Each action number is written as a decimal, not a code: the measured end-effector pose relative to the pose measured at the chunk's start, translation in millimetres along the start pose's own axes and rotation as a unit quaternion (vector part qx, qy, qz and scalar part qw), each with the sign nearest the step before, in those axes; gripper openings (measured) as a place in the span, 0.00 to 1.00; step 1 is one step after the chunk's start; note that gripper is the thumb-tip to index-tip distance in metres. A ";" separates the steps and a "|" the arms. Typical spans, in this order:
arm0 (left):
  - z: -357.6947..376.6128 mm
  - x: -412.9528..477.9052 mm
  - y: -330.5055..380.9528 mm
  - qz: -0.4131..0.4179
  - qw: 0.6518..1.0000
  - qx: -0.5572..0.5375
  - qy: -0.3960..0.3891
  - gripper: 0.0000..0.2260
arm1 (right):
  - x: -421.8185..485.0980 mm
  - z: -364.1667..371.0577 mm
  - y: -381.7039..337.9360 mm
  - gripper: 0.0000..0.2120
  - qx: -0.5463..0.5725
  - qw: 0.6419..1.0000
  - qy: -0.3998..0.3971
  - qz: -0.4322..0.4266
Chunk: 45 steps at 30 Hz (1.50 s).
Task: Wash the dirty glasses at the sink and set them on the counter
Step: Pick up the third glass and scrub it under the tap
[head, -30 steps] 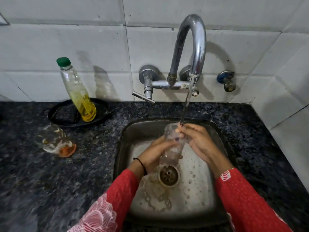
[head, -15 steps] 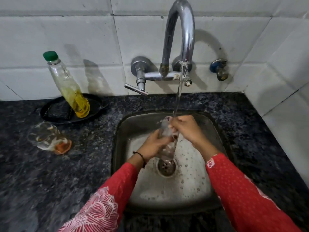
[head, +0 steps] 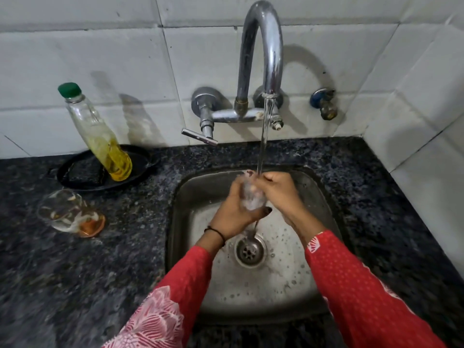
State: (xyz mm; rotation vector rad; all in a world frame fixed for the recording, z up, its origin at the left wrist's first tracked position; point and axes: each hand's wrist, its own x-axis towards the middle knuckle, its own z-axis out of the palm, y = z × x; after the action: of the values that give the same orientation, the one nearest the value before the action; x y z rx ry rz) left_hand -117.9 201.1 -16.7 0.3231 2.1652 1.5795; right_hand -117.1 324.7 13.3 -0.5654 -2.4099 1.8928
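A clear glass (head: 252, 197) is held upright over the steel sink (head: 324, 187), right under the stream from the curved tap (head: 261, 46). My left hand (head: 233, 212) grips the glass from the left, thumb across its lower part. My right hand (head: 278, 192) wraps its upper part from the right, fingers at the rim. Water runs down past the glass to the drain (head: 249, 251). A second glass (head: 67, 213), streaked with orange-brown dregs, stands on the dark granite counter (head: 75, 285) left of the sink.
A bottle of yellow liquid with a green cap (head: 98, 136) leans in a black dish (head: 140, 162) holding a dark scrub pad (head: 82, 173). The tap's lever (head: 199, 136) sticks out to the left. A small valve (head: 324, 104) sits on the tiled wall.
Both hands have closed more tightly round the glass under the stream and hide more of it. The view has shifted slightly.
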 end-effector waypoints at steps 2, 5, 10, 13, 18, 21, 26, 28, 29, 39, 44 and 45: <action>-6.0 -2.6 5.5 -0.053 0.975 -0.209 -0.062 0.31 | -1.3 -2.7 0.1 0.09 0.169 0.985 0.006 0.029; -7.2 -7.2 5.0 -0.098 0.921 -0.349 -0.142 0.21 | -2.3 0.0 1.9 0.11 0.180 0.983 -0.004 0.038; -2.3 6.3 -0.5 -0.014 0.997 0.079 -0.006 0.46 | -2.2 5.2 4.9 0.16 -0.010 1.000 -0.012 0.009; -10.4 4.2 3.1 -0.063 0.977 -0.191 -0.071 0.36 | -1.3 0.9 4.9 0.10 0.223 0.972 0.035 0.060; -4.9 -1.0 7.5 -0.077 0.993 -0.053 -0.075 0.33 | -4.1 3.3 4.6 0.13 0.015 0.998 0.004 0.063; -1.2 0.7 8.5 0.003 0.997 0.070 -0.012 0.38 | -5.5 3.8 3.9 0.12 0.020 0.999 0.005 0.035; -14.8 3.4 12.0 -0.102 0.954 -0.255 -0.119 0.30 | -3.6 -2.9 5.9 0.08 0.281 0.957 0.005 0.075; -14.1 3.8 8.3 -0.079 0.987 -0.094 -0.101 0.39 | -4.0 0.1 9.4 0.10 0.147 0.987 0.000 0.064; -10.4 3.5 6.5 -0.057 0.995 0.035 -0.079 0.45 | -3.9 2.6 9.5 0.12 0.071 0.996 -0.010 0.060; -19.5 -6.8 9.0 -0.117 0.985 -0.082 -0.096 0.20 | -8.1 4.7 15.7 0.15 0.109 0.990 -0.034 0.082; -7.4 -12.7 6.2 -0.017 0.998 0.060 0.006 0.32 | -9.0 7.8 11.1 0.13 0.152 0.986 -0.012 0.071; -10.7 -11.4 9.7 -0.045 0.998 -0.029 -0.030 0.25 | -9.3 5.9 11.2 0.12 0.214 0.974 -0.008 0.077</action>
State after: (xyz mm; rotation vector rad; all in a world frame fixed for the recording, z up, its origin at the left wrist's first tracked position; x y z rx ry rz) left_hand -113.7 190.2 -2.4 0.2493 2.0555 1.5585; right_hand -106.9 318.7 3.1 -0.7200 -1.9150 2.3878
